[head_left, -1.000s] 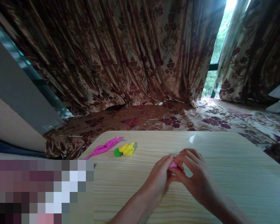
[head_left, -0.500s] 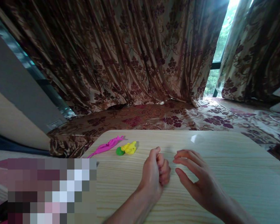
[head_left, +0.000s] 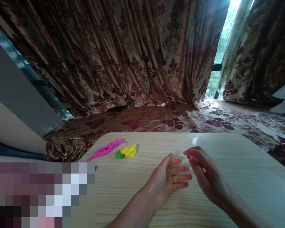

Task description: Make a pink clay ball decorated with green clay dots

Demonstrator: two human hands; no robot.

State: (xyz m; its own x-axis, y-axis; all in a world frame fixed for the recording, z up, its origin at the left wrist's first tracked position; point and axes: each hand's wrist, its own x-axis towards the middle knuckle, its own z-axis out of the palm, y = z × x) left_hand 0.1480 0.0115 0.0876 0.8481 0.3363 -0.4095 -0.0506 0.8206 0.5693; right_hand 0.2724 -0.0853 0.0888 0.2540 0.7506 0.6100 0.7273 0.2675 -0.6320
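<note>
My left hand [head_left: 165, 180] is open over the table, palm turned to the right and fingers stretched toward my other hand. My right hand [head_left: 204, 171] is closed in a pinch just beside those fingertips. Between its thumb and fingers shows a small pink lump [head_left: 193, 157], which looks like modelling clay. Left of my hands lies a long twisted strip of magenta modelling clay [head_left: 106, 148]. Near it, a crumpled yellow clay piece [head_left: 129, 151] touches a round green clay piece [head_left: 119, 154]. Neither hand touches these pieces.
The pale wood-grain table [head_left: 142, 202] has rounded far corners. A small shiny transparent piece [head_left: 197, 140] lies near its far edge. Beyond are a patterned cloth surface [head_left: 142, 118] and long curtains [head_left: 133, 57]. A white lamp [head_left: 281, 98] stands far right. The lower left is pixelated.
My left hand has opened from a fist, its fingers now spread to the right. My right hand has closed into a pinch, and a pink lump now shows in it. The view has shifted slightly.
</note>
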